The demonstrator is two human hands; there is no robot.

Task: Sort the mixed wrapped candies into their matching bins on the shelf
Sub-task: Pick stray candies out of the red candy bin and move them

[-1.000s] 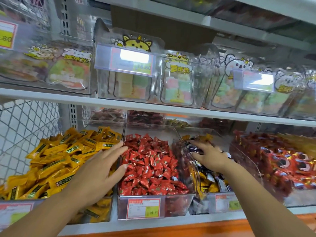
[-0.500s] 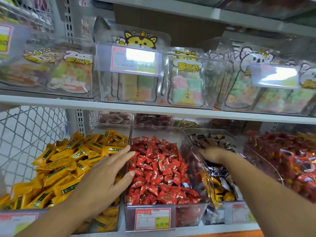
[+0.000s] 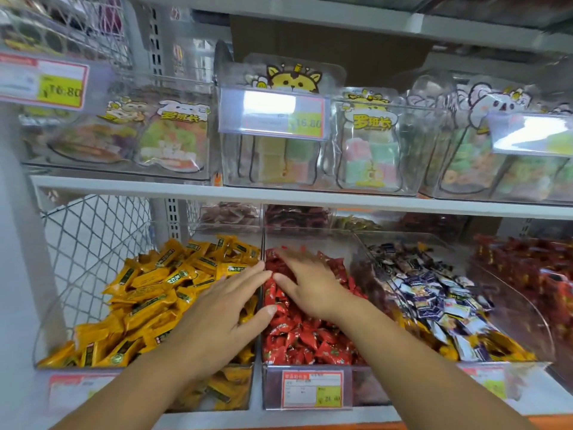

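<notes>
Clear bins stand side by side on the lower shelf. The left bin (image 3: 46, 330) is heaped with yellow wrapped candies (image 3: 148, 290). The middle bin (image 3: 269, 389) holds red wrapped candies (image 3: 307, 339). To its right a slanted bin (image 3: 527, 321) carries mixed purple, white and yellow candies (image 3: 440, 302). My left hand (image 3: 217, 318) lies flat, fingers straight, over the divider between the yellow and red bins. My right hand (image 3: 307, 283) is spread over the back of the red candies, its fingertips blurred; whether it holds a candy is hidden.
A further bin of red packets (image 3: 539, 274) stands at the far right. The upper shelf (image 3: 279, 193) holds clear boxes of bagged gummies with price tags (image 3: 273, 114). Wire mesh (image 3: 86, 243) closes the left side. A price label (image 3: 311, 389) fronts the middle bin.
My right hand has left the mixed bin on the right and swung left over the red candies. My left hand stays by the yellow and red bins. The camera moved closer.
</notes>
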